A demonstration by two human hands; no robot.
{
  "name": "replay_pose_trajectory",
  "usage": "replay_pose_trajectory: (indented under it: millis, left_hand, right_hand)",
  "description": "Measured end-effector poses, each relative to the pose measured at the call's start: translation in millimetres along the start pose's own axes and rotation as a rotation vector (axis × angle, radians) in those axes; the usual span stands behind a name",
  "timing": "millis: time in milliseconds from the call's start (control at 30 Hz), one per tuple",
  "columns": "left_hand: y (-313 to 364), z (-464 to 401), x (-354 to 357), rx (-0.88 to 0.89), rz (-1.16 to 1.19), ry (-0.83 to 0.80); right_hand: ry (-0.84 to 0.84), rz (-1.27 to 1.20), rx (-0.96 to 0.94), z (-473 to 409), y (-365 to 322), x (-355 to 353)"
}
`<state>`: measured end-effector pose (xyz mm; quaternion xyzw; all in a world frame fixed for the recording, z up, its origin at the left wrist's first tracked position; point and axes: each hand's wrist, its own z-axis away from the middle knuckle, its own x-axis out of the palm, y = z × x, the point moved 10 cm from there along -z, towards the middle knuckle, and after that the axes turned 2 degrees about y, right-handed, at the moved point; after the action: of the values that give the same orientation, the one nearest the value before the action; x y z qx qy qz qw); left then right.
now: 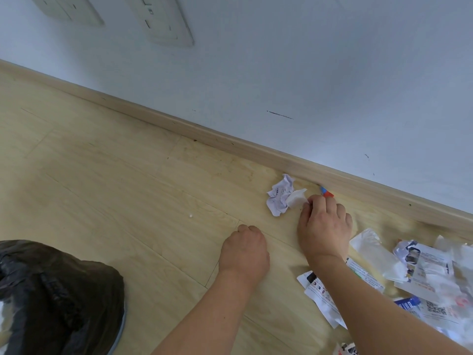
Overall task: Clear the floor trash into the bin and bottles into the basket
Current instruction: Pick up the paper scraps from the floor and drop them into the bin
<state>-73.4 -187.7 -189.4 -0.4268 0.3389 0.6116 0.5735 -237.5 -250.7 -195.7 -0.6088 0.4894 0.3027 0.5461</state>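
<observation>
Black-lined round bin bottom left on pale wood floor; heap of torn printed paper and clear plastic wrappers at right; left hand curled, holding nothing; right hand pinches white tissue scrap beside crumpled white printed paper ball nr skirting

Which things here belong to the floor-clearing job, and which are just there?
Job:
- crumpled paper
- white tissue scrap, pinched by the right hand
- red-and-blue scrap
- pile of wrappers and papers
- bin with black liner

Just there:
- wall sockets
- skirting board
- left hand, holding nothing visible
</observation>
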Motion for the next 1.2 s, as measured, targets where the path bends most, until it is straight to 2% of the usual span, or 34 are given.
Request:
replay_pose_trajectory:
  millis: [233,367,500,600,700,967,1100,1200]
  left_hand:
    - [-5.6,4.2,-4.1,0.062,-0.027,0.119]
    - [-21.9,19.4,7.4,0.019,0.240,0.002]
    - [-59.4,48.0,-17.4,-0.103,0.522,0.060]
    - [-85.6,69.0,-43.9,-0.149,0.624,0.109]
    - [-101.0,89.7,-62.5,-0.167,0.668,0.146]
    - [-148.0,140.4,-137.1,-0.127,0.796,0.264]
    - [-221.6,184.2,-170.4,-0.210,0.884,0.341]
    - [-290.5,219.7,-174.4,-0.338,0.932,0.415]
  right_hand:
    - [-0.034,-0.011,0.003,-3.2,3.9,4.8]
    - [-0.128,0.000,0.003,-3.3,3.0,11.5]
    - [-0.371,0.048,0.021,-7.7,2.6,19.6]
    - [-0.565,-0.172,0.156,-14.9,-2.8,11.0]
    - [-0.557,-0.362,0.243,-24.0,-12.0,-26.5]
    - [-0.519,-0.485,-0.002,0.5,-96.2,-129.5]
    - [-0.535,-0.560,-0.146,35.7,-183.1,-168.6]
    - [-0.604,-0.592,-0.292,77.0,-263.2,-179.9]
